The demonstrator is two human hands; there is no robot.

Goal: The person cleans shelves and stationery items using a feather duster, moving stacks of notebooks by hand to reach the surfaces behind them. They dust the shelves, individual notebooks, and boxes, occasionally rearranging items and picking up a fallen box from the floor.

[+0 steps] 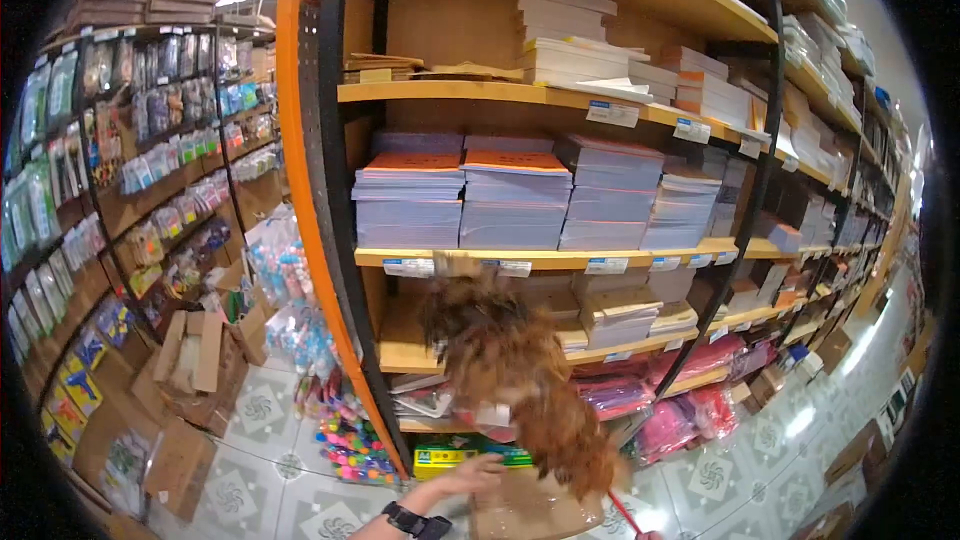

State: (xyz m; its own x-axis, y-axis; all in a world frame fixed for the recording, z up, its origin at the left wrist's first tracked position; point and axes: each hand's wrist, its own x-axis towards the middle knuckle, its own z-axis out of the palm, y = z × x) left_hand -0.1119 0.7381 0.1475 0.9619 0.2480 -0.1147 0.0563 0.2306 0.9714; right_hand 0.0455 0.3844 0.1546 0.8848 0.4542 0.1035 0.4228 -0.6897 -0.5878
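Observation:
A brown feather duster (520, 370), blurred by motion, reaches up in front of the lower shelves, its tip near the edge of the shelf with the stacked booklets (515, 200). Its thin red handle runs down to my right hand (650, 536), of which only a sliver shows at the bottom edge, closed round the handle. My left hand (475, 475) is empty, its fingers loosely stretched in front of the bottom shelf, beside a yellow and green pack (445, 457). A black watch (415, 520) is on the left wrist.
An orange upright (310, 190) stands left of the shelves, with bagged goods (280, 265) hanging beside it. A cardboard box (535, 505) lies on the floor below my hands. Open cartons (195, 355) stand at the left. Pink packs (685, 425) fill low shelves at the right.

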